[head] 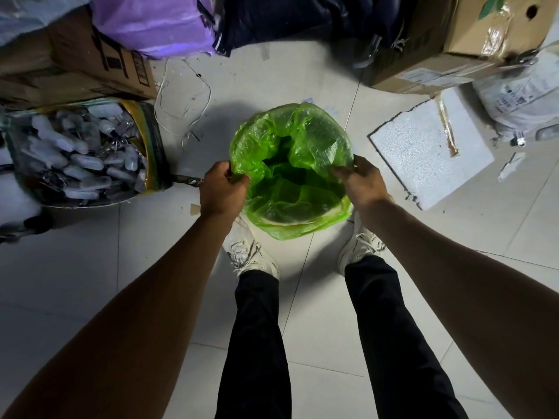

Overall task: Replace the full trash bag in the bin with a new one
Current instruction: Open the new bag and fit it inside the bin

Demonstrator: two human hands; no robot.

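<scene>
A translucent green trash bag point(302, 137) lines a round bin that stands on the tiled floor in front of my feet. A pale strip of the bin's rim point(282, 222) shows through the plastic at the near side, where the bag folds over the edge. My left hand point(222, 189) pinches the bag's edge at the left side of the rim. My right hand point(361, 181) grips the bag's edge at the right side. The bag's inside looks dark and hollow; I cannot see what lies at its bottom.
A sack full of clear plastic bottles point(81, 152) stands at the left, cardboard boxes point(75, 65) behind it. A purple bag point(157, 22) and a large box point(453, 40) lie at the back. A white foam slab point(429, 146) sits right of the bin.
</scene>
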